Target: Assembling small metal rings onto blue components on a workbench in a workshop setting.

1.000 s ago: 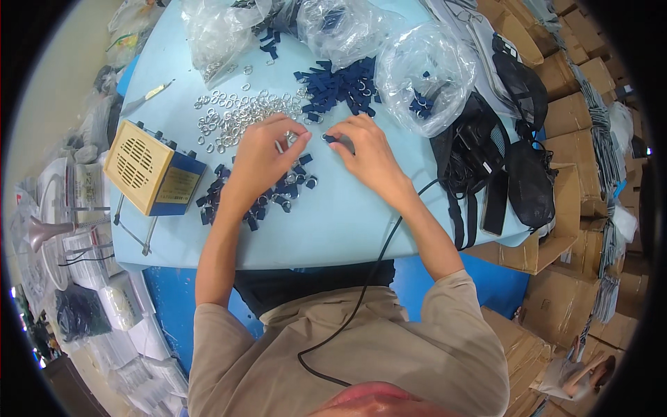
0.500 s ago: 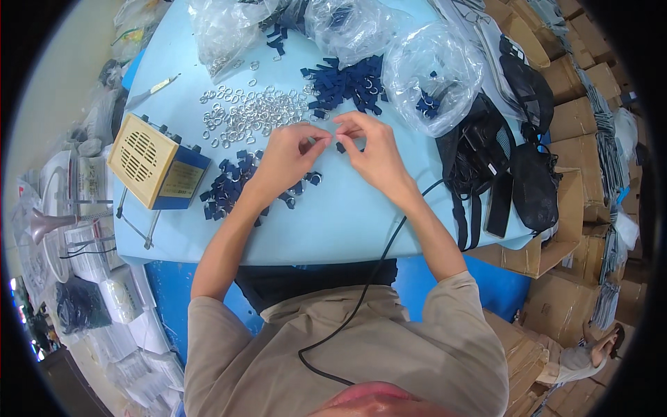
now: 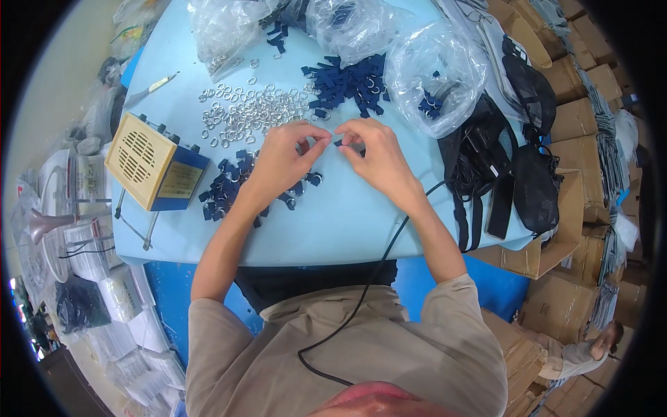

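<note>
My left hand is closed in a pinch, thumb against fingertips; what it pinches is too small to make out. Close beside it, my right hand curls round a small navy fabric strip, of which only a dark end shows. Beyond my left hand spreads a heap of silvery metal rings. Navy fabric strips are piled farther off, ahead of my right hand. Left of my left forearm lie navy strips with rings on them, and a few more sit under that wrist.
A beige and blue box with a slotted grille stands at the table's left, near a craft knife. Clear plastic bags line the far side. A black mesh bag lies right. A black cable passes my right forearm.
The fingers of my right hand have shifted slightly around the navy strip. My left hand stays almost in place. At the lower right, another person's head and arm have moved.
</note>
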Demonstrator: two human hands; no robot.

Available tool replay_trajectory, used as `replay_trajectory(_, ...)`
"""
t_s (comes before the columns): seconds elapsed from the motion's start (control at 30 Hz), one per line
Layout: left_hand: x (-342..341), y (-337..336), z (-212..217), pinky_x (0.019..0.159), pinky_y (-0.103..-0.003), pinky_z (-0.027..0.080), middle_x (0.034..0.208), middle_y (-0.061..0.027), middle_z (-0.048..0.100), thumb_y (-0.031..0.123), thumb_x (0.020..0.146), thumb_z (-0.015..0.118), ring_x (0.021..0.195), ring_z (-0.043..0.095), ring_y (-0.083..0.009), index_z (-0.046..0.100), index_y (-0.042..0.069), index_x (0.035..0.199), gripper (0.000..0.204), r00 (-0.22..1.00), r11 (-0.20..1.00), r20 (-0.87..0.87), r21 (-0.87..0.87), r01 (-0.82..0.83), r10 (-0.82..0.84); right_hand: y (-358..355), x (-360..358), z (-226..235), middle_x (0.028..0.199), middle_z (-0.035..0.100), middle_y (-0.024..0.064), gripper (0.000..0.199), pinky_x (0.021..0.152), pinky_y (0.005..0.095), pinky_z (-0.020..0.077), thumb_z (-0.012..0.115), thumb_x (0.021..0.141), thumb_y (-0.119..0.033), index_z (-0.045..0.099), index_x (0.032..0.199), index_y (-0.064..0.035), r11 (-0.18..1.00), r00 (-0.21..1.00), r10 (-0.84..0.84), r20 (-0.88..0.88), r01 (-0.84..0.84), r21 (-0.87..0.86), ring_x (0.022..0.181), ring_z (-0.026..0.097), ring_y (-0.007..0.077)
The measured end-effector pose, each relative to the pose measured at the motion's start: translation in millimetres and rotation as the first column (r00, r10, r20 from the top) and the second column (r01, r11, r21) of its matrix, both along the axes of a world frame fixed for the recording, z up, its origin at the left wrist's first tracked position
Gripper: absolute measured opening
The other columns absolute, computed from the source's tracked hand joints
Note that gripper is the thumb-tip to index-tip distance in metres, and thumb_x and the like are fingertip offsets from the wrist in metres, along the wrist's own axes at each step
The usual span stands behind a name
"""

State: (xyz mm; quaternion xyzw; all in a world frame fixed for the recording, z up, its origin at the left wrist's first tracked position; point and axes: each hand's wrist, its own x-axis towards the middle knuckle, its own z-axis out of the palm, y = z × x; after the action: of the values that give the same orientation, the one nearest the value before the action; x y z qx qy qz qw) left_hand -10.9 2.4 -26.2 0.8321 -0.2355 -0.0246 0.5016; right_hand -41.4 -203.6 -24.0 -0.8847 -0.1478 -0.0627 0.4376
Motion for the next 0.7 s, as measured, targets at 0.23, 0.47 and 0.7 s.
replay_trajectory(0.23,-4,1,11,0.056,-0.030,0.048,0.090,-0.0103,0.073,0.013,0.091,0.076,0.063,0.064,-0.0165,0.078,0.003,0.104,0.017,0.995,0.999,-0.090,0.024,0.033,-0.031,9,-1,0,0.094,0.072,0.0137,0.024,0.077,0.0334,0.0570,0.076,0.080,0.004,0.071,0.103,0.0018,0.993,0.999,-0.020,0.047,0.014,0.116,0.085,0.071,0.0243)
replay_trajectory(0.47,-2,2,7,0.055,-0.023,0.043,0.091,-0.0022,0.070,0.019,0.096,0.074,0.071,0.058,-0.0066,0.078,0.003,0.107,0.020,0.984,0.987,-0.176,-0.160,-0.004,-0.025,10,2,-6,0.093,0.075,0.0097,0.015,0.081,0.0295,0.0570,0.080,0.084,0.000,0.073,0.098,0.0022,0.845,0.994,-0.086,-0.074,0.112,0.522,0.088,0.072,0.0150)
replay_trajectory(0.7,3,6,-3,0.056,-0.025,0.046,0.090,-0.0055,0.072,0.020,0.093,0.078,0.067,0.062,-0.0101,0.077,0.000,0.108,0.025,0.966,0.969,-0.256,-0.245,-0.034,-0.031,12,3,-2,0.099,0.076,0.0085,0.016,0.083,0.0298,0.0571,0.079,0.087,0.000,0.075,0.102,-0.0001,0.752,0.979,-0.029,-0.200,0.153,0.641,0.091,0.072,0.0148)
